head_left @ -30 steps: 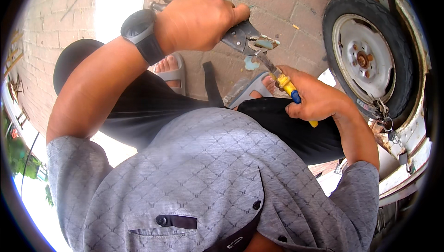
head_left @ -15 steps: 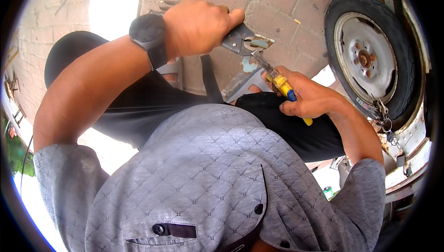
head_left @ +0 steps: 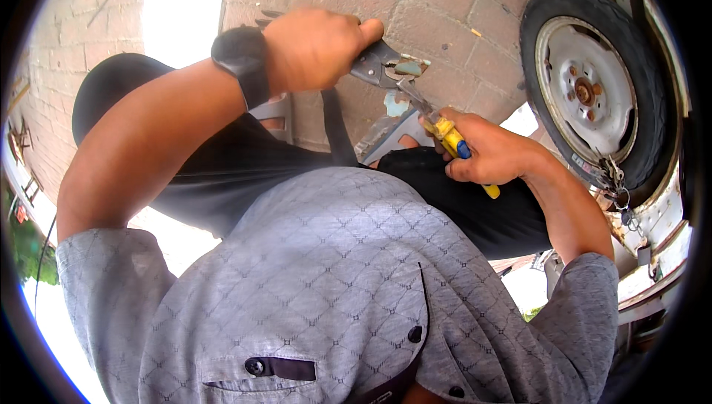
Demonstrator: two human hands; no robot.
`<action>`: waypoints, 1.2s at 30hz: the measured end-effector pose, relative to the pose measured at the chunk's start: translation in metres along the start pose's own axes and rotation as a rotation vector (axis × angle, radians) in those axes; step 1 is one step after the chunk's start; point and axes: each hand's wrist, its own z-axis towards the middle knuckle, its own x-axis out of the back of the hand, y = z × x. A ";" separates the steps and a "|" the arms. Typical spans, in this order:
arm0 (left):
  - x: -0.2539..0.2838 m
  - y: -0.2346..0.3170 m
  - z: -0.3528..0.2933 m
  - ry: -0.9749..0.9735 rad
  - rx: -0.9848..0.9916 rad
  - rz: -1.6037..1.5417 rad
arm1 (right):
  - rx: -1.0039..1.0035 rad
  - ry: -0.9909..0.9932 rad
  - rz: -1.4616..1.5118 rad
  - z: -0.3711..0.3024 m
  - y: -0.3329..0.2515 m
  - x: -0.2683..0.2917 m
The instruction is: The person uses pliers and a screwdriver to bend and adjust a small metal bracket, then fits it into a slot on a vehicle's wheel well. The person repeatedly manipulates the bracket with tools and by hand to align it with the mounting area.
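Observation:
My left hand [head_left: 315, 48], with a dark watch on its wrist, is closed around grey metal locking pliers [head_left: 376, 64]. Between their jaws sits a small pale, chipped-looking piece [head_left: 408, 68]; its kind I cannot make out. My right hand [head_left: 491, 150] grips yellow-handled pliers [head_left: 448, 134] with a blue patch on the handle. Their metal tip reaches up to the locking pliers' jaws, close to the pale piece. Whether the tip bites on it is too small to tell. Both tools are held above the brick paving, in front of my bent knees.
A wheel with a black tyre [head_left: 645, 100] and rusty hub stands at the right, next to a worn white metal body. A bunch of keys [head_left: 612, 174] hangs there. Reddish brick paving [head_left: 437, 26] lies ahead, with a bright sunlit strip [head_left: 182, 4] at the upper left.
My left hand and the locking pliers have shifted slightly left and down. The yellow-handled pliers in my right hand have moved a little left with them. Both grips stay the same.

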 end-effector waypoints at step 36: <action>0.038 -0.004 -0.019 -0.680 0.343 -1.169 | 0.376 1.048 -1.289 -0.038 -0.015 -0.003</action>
